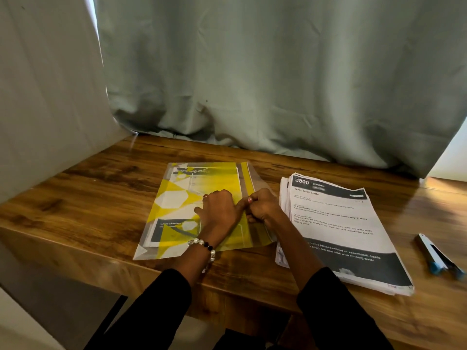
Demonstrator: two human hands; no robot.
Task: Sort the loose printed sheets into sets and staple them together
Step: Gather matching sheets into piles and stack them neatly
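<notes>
While my left hand (218, 210) presses flat on the yellow folder (199, 210) near the desk's (101, 198) front edge, my right hand (261, 208) pinches its right side; sheets (338, 231) lie stacked just right, stapler (438, 256) beyond.

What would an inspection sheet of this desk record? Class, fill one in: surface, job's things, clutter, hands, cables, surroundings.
Surface: wooden desk, glossy.
Job's things: yellow folder with printed sheets inside, flat at centre; stack of printed sheets to its right; stapler at far right, apart from the stack.
Clutter: nothing seen.
Hands: left hand rests on the folder; right hand pinches the folder's right edge.
Cables: nothing seen.
Surroundings: grey-green curtain behind the desk; pale wall at left.
</notes>
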